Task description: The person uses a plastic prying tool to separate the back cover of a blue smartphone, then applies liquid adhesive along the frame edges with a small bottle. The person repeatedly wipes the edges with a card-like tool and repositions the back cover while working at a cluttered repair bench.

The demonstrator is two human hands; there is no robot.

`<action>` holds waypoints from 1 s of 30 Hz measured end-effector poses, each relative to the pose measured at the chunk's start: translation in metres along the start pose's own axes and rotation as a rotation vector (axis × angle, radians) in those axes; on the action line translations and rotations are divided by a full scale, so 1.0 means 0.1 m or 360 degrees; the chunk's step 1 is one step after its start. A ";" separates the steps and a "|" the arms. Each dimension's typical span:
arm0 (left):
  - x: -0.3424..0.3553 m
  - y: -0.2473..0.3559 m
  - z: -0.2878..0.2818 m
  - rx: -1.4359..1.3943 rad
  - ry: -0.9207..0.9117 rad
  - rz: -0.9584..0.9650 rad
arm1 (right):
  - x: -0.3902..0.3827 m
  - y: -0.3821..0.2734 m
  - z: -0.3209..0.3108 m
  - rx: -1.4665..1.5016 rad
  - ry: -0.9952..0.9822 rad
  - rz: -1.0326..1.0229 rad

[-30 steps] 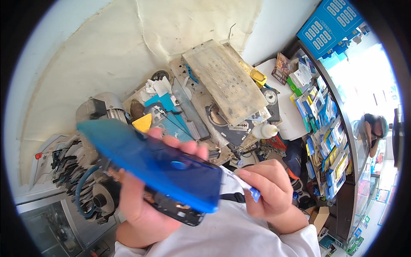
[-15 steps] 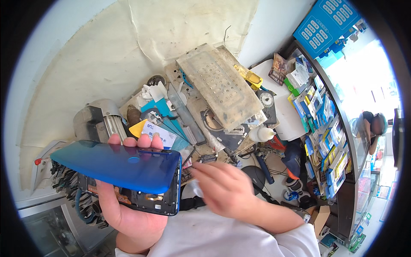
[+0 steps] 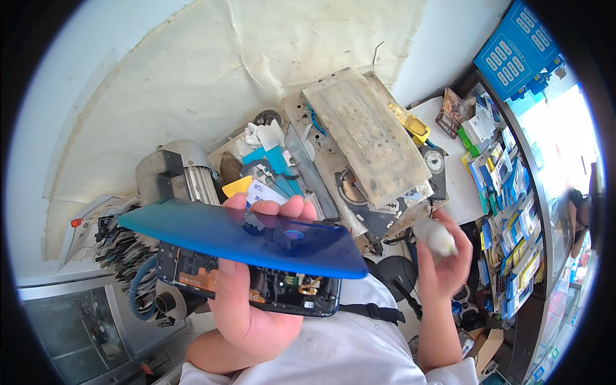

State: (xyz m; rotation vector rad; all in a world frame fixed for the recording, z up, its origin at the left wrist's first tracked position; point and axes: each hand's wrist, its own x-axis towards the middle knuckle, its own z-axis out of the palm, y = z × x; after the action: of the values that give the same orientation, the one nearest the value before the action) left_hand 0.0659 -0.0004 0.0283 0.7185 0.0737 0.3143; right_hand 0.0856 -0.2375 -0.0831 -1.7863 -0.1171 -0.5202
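Note:
My left hand (image 3: 256, 321) grips an opened smartphone (image 3: 308, 286), its thumb across the uncovered inner parts and its fingers showing over the far edge. A glossy blue back cover (image 3: 212, 224) is held with it, tilted up off the phone body so a black frame, orange-brown flex and small connectors show. To the right, my right hand (image 3: 444, 273) is closed round a white plastic squeeze bottle (image 3: 435, 236), which is tipped with its tip toward me. Part of the phone's inside is hidden by the cover.
A dirty perforated metal plate (image 3: 366, 135) lies on the cluttered bench. A white card (image 3: 264, 194), a grey motor-like machine (image 3: 170, 173) and a yellow tool (image 3: 410, 123) are around it. Stacked phone packages (image 3: 507, 212) line the right; many thin dark panels (image 3: 131, 250) stand at left.
My right hand has moved from beside the phone to the right and taken hold of the squeeze bottle off the bench. The phone and cover have turned slightly; the whole view has shifted.

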 end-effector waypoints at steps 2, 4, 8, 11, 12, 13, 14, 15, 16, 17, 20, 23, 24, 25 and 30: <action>-0.01 -0.02 0.02 0.0008 -0.0004 0.0009 | -0.06 -0.31 -0.18 0.0108 -0.0160 0.0007; -0.02 -0.03 0.03 0.0033 -0.0015 0.0009 | -0.01 -0.60 -0.39 -0.0052 -0.0432 -0.0069; -0.02 -0.03 0.03 0.0038 -0.0081 -0.0011 | 0.18 -1.01 -0.59 -0.0425 -0.0763 -0.0253; -0.02 -0.03 0.03 0.0011 -0.0103 -0.0027 | 0.25 -1.19 -0.52 -0.0517 -0.0758 -0.0213; -0.03 -0.02 0.03 0.0006 -0.0099 -0.0033 | 0.27 -1.23 -0.47 -0.0540 -0.0727 -0.0207; -0.03 -0.02 0.03 0.0014 -0.0112 -0.0033 | 0.30 -1.26 -0.44 -0.0557 -0.0738 -0.0223; -0.03 -0.02 0.02 0.0023 -0.0122 -0.0035 | 0.32 -1.29 -0.41 -0.0573 -0.0750 -0.0236; -0.04 -0.01 0.02 0.0034 -0.0134 -0.0039 | 0.35 -1.32 -0.37 -0.0588 -0.0761 -0.0249; -0.04 -0.01 0.02 0.0046 -0.0149 -0.0044 | 0.37 -1.34 -0.34 -0.0613 -0.0773 -0.0281; -0.04 0.00 0.02 0.0058 -0.0164 -0.0049 | 0.40 -1.36 -0.32 -0.0638 -0.0786 -0.0313; -0.05 -0.01 0.00 0.0041 -0.0199 -0.0044 | 0.46 -1.43 -0.25 -0.0691 -0.0824 -0.0369; -0.06 -0.02 0.00 0.0001 -0.0197 -0.0055 | 0.51 -1.48 -0.18 -0.0693 -0.0848 -0.0420; -0.06 -0.02 0.00 0.0025 -0.0205 -0.0047 | 0.53 -1.50 -0.16 -0.0684 -0.0853 -0.0441; -0.06 -0.02 0.00 -0.0020 -0.0190 -0.0060 | 0.54 -1.51 -0.14 -0.0694 -0.0857 -0.0450; -0.07 -0.02 -0.01 -0.0033 -0.0199 -0.0066 | 0.54 -1.59 -0.08 -0.0701 -0.0879 -0.0477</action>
State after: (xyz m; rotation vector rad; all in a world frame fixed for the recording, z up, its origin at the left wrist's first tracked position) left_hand 0.0596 -0.0031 0.0261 0.7134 -0.0330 0.2296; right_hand 0.0768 -0.2099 0.0824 -2.3266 -0.7066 -0.2562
